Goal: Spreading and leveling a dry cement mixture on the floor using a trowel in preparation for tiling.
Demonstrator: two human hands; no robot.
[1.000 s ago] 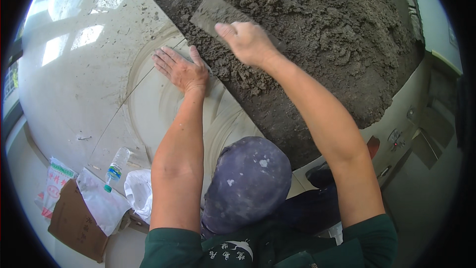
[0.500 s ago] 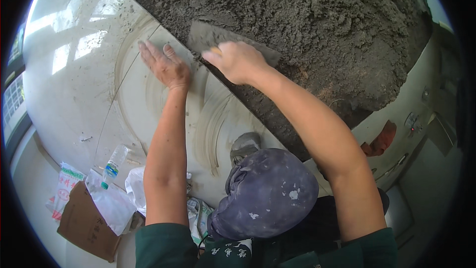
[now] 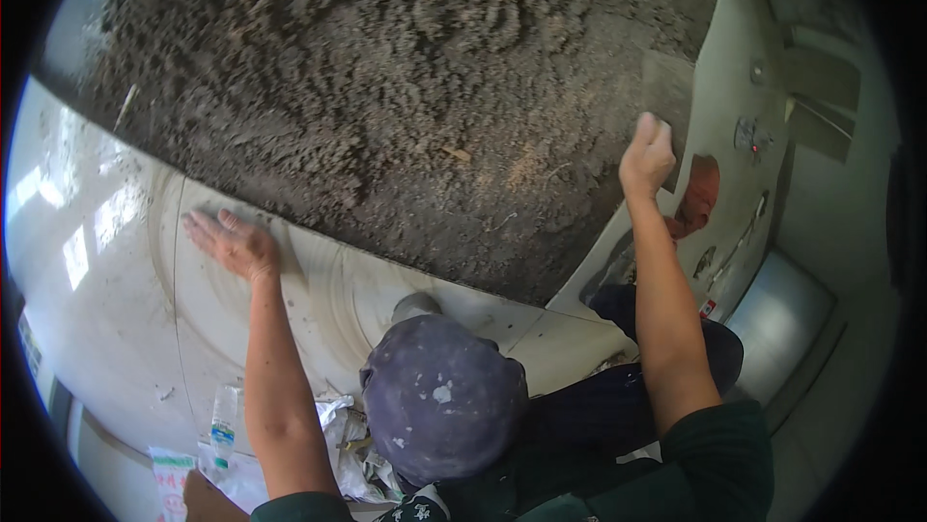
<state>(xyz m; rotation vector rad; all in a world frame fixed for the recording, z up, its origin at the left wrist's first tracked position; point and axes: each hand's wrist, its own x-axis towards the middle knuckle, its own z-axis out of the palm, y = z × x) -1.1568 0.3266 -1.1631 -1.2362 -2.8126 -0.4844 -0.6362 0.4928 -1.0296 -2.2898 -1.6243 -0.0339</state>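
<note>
— What's nearest the camera?

— A dusty blue cap [image 3: 444, 406], with a plastic bottle [image 3: 223, 425] and crumpled wrappers [image 3: 333, 454] lying on the tiled floor [image 3: 106, 310] beside it.

— And the hands?

— The left hand [image 3: 232, 244] lies flat on the tiles, fingers spread, just short of the mortar bed [image 3: 415, 107]. The right hand [image 3: 647, 157] has its fingers closed round the handle of a flat trowel [image 3: 670, 97] at the bed's right edge.

— How should it be worked?

— I'd keep the blade low and draw long, even strokes — the surface looks rough and lumpy.

— Any room?

— Plenty leftward over open mortar; on the right the wall [image 3: 734, 68] crowds the trowel.
</note>
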